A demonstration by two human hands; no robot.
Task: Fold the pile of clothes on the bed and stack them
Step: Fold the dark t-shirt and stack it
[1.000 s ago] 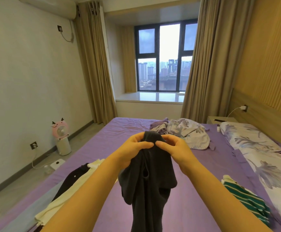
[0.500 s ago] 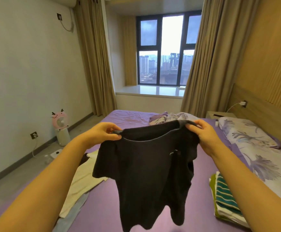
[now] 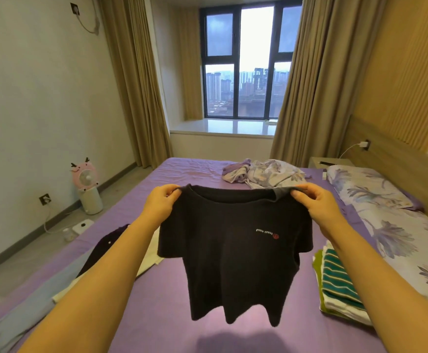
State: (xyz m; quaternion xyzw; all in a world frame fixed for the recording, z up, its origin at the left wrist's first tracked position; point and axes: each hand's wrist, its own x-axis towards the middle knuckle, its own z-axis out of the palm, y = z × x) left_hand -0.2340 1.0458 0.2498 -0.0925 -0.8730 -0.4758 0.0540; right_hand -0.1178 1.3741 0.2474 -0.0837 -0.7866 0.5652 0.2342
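- The shirt (image 3: 233,250) is pinched at its left shoulder by the curled fingers and thumb of the left hand (image 3: 160,203).
- Its right shoulder is gripped the same way by the right hand (image 3: 316,203).
- Both arms are stretched forward, hands level and well apart, so the collar is pulled taut between them.
- The shirt is hung below the fingers, front spread, hem clear of the bed (image 3: 156,301).
- Bare purple sheet is seen beneath the hem.
- Loose clothes (image 3: 105,253) are left by the bed's left edge, a folded stack (image 3: 340,284) at the right, beside the pillow (image 3: 370,189).
- A crumpled pile (image 3: 266,173) is seen beyond the hands.
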